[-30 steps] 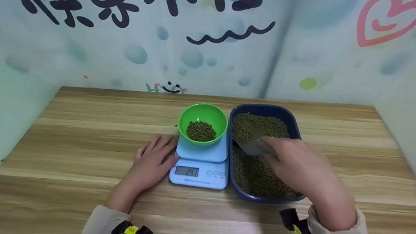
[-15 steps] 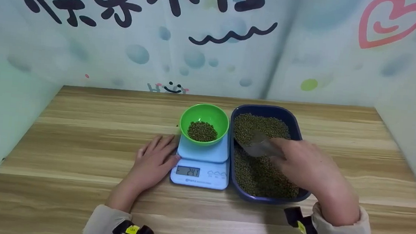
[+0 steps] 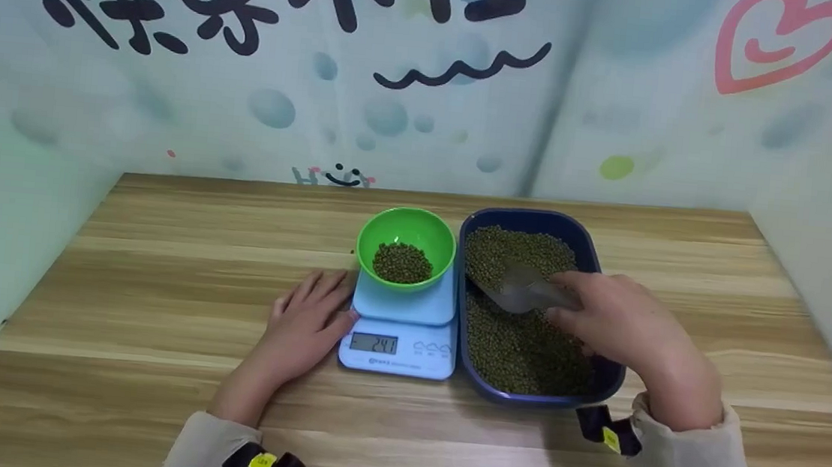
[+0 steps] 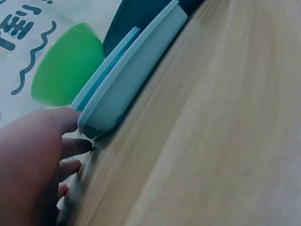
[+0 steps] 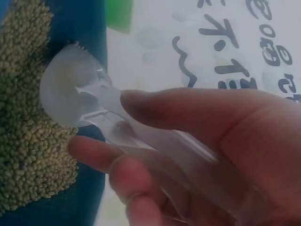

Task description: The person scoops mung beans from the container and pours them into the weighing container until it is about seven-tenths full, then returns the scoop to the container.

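In the head view my right hand [image 3: 626, 323] holds a clear plastic scoop [image 3: 524, 292] by its handle, over the dark blue tub [image 3: 591, 249] of small greenish beans [image 3: 519, 254]. The right wrist view shows thumb and fingers about the handle of the scoop [image 5: 70, 89]. My left hand [image 3: 306, 325] rests on the table, fingers straight, with its thumb at the left edge of the light blue kitchen scale [image 3: 406, 304]. On the scale's platform stands a green bowl [image 3: 409, 222] with a small heap of beans [image 3: 402, 262] inside. The display appears to read 24.1.
The tub sits close against the scale's right side. A wood-grain table [image 3: 154, 301] spreads around them, and a printed curtain [image 3: 426, 114] hangs along its far edge. Pale walls stand at both sides.
My right hand has shifted slightly right and away from me, baring more of the scoop's handle. The scoop's head stays at nearly the same spot. My left hand, bowl and scale keep their places.
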### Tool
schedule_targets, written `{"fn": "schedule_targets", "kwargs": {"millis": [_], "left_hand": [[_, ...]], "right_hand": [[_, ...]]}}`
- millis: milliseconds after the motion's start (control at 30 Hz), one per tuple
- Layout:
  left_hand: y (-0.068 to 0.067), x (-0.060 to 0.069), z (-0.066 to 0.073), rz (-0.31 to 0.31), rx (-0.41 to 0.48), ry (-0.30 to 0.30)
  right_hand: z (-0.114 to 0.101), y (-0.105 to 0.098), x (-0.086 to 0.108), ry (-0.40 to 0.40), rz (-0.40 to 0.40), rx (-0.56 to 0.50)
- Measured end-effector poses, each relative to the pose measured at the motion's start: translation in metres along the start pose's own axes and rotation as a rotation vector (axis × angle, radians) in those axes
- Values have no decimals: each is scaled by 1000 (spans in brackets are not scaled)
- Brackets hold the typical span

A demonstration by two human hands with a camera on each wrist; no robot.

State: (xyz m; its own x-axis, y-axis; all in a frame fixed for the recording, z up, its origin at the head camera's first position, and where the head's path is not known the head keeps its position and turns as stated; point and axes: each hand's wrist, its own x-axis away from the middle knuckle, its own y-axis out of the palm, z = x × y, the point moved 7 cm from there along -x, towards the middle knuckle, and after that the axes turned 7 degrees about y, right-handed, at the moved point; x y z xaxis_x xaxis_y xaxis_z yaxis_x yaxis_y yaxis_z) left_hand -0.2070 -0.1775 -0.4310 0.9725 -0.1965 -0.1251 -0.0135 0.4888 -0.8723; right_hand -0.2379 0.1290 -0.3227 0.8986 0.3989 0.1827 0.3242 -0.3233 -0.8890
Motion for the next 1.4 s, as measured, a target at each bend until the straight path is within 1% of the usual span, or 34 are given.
{"fn": "schedule_targets", "kwargs": {"millis": [133,267,467,733,933,1233,1400], "left_hand": [[3,3,-1,-8,4,-4],[3,2,-1,-8,0,-4],[2,1,0,-16,-1,-5],[0,-1,1,-11,-10,2],[-1,0,2,1,-8,9],[-2,0,2,6,-18,15],[-3,0,3,1,-17,10]], "right_hand": [[3,4,-1,9,-19,-25],[5,3,-2,6,-9,-20],[5,1,-4,-16,19,23],[5,-2,-4,-11,39,54],[4,-4,-5,-6,66,99],[4,-3,-6,-1,42,93],[2,-4,-6,-4,44,92]]}}
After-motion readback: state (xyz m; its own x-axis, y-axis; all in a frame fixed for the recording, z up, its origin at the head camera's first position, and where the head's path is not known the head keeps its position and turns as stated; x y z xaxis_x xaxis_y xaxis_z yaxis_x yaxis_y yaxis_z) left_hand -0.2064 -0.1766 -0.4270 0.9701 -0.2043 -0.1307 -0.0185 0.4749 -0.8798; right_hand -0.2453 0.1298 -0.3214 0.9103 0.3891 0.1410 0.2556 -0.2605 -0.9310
